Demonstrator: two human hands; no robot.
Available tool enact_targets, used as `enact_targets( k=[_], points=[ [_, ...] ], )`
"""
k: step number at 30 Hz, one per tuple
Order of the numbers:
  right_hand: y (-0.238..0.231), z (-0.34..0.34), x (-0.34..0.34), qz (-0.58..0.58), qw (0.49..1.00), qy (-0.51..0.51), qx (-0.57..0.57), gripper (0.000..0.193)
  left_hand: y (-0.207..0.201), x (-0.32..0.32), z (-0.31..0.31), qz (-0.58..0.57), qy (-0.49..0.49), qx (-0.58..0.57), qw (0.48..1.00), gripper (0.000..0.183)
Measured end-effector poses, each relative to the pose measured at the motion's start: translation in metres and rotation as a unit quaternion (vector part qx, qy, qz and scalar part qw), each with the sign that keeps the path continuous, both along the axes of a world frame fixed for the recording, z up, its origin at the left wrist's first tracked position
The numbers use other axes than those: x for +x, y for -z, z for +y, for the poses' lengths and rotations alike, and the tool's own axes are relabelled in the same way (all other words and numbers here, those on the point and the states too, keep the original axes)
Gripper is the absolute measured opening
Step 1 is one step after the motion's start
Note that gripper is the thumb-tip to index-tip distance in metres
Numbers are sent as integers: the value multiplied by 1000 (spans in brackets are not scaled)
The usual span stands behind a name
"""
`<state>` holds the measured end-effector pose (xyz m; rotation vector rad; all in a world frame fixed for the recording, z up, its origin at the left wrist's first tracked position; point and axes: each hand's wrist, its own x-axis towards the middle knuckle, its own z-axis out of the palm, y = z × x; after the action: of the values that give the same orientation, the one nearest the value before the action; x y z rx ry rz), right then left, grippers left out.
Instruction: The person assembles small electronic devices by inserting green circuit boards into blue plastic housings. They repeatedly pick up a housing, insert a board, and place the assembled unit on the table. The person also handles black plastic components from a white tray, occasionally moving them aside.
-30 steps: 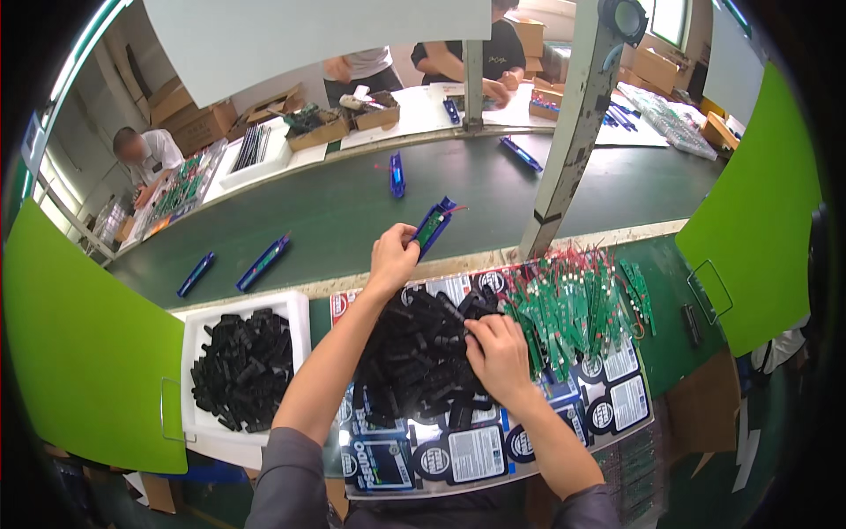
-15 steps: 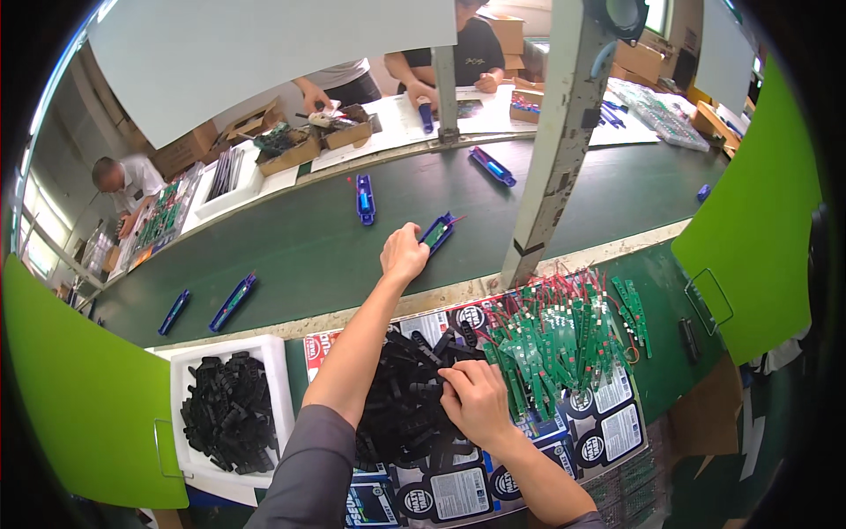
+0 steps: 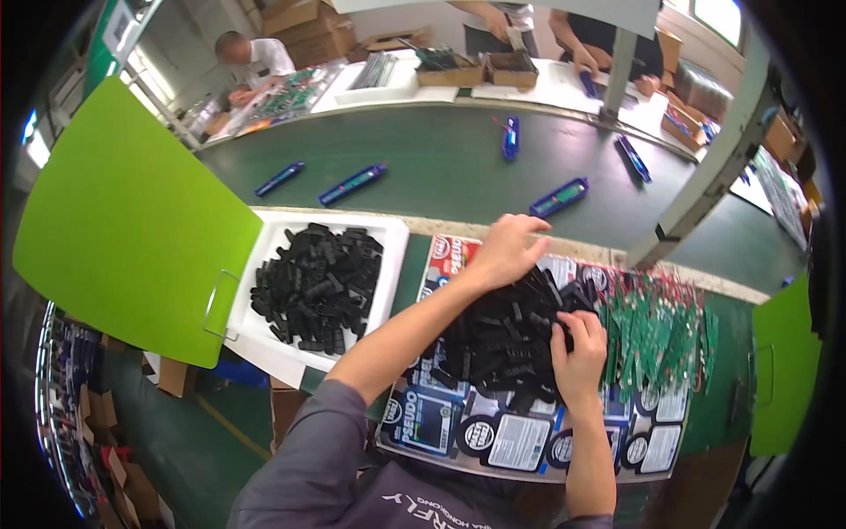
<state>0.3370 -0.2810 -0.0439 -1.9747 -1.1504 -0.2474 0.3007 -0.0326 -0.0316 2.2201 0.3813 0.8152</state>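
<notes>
My left hand (image 3: pixel 511 251) hovers over the far edge of the pile of black plastic parts (image 3: pixel 507 339), thumb and fingers apart and nothing between them. Just beyond it, on the green belt, lies a blue shell (image 3: pixel 560 197) with a green circuit board inside, apart from my fingers. At the pile's right side my right hand (image 3: pixel 580 351) is bent down with its fingertips closed among the black parts. Whatever those fingertips hold is too small to make out. Right of this hand lies a heap of green circuit boards (image 3: pixel 652 339) with red wires.
More blue shells (image 3: pixel 352 184) are spread along the belt (image 3: pixel 432 150). A white foam tray (image 3: pixel 394 264) of black parts stands left, beside a green panel (image 3: pixel 132 229). A metal post (image 3: pixel 705 167) rises at right. Other people work across the belt.
My left hand has let go of the blue shell and drawn back toward the black pile. My right hand stays at the pile. The view has swung left and down.
</notes>
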Motion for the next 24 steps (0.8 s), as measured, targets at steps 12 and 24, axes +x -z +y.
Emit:
enact_targets(
  k=[12,24],
  points=[
    [-7,1,12,-58,995,67,53,34,13,-125,-38,75,-92,-42,992,55],
    [-6,4,4,25,999,11,-43,46,24,-128,-48,52,-47,-11,997,52]
  ],
)
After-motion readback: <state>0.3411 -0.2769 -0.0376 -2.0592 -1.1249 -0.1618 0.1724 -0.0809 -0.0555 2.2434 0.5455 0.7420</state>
